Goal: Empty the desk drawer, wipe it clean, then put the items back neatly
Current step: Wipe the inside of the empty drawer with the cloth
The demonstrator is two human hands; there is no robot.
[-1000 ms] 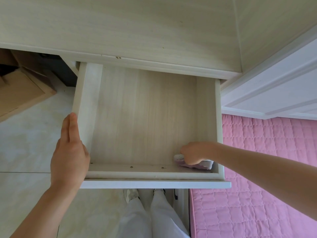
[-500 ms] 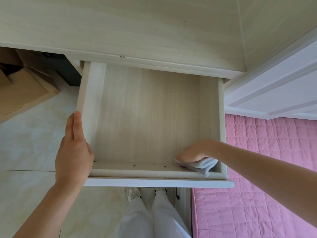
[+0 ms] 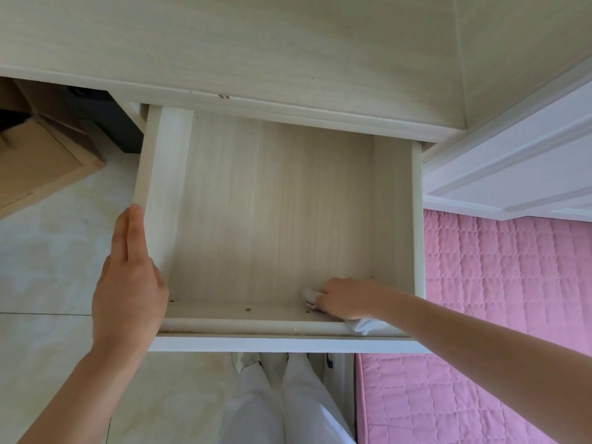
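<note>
Head view, single frame.

Drawer (image 3: pixel 275 203): pale wood grain, pulled out from under the counter (image 3: pixel 224 43), filling the centre of the frame. Its floor shows bare wood. Small screw heads sit along the inner foot of the front wall, lower centre.

Counter: light wood surface across the top of the frame, its front edge running just above the drawer's rear.

Left hand (image 3: pixel 128 283): lower left of the frame, laid along the outer face of the drawer's left wall, fingers straight and pressed together, pointing toward the top of the frame; the thumb side lies against the wall's top edge near the front corner.

Right hand (image 3: pixel 347 298): lower right of centre, inside the drawer at the front right corner, fingers curled down over a cloth (image 3: pixel 365 325).

Cloth: white, bunched, pressed against the drawer floor and front wall. One end shows at the fingertips; another fold spills over the front rim beneath the wrist.

Bed cover (image 3: pixel 506 283): pink, quilted, right edge of the frame, beside the drawer.

White panelled furniture (image 3: pixel 512 161): upper right, above the bed cover.

Floor (image 3: pixel 57 251): pale tile, left side.

Cardboard box (image 3: pixel 35 165): brown, upper left, on the floor.

Person's legs (image 3: pixel 275 402): in white trousers, bottom centre, below the drawer front.
</note>
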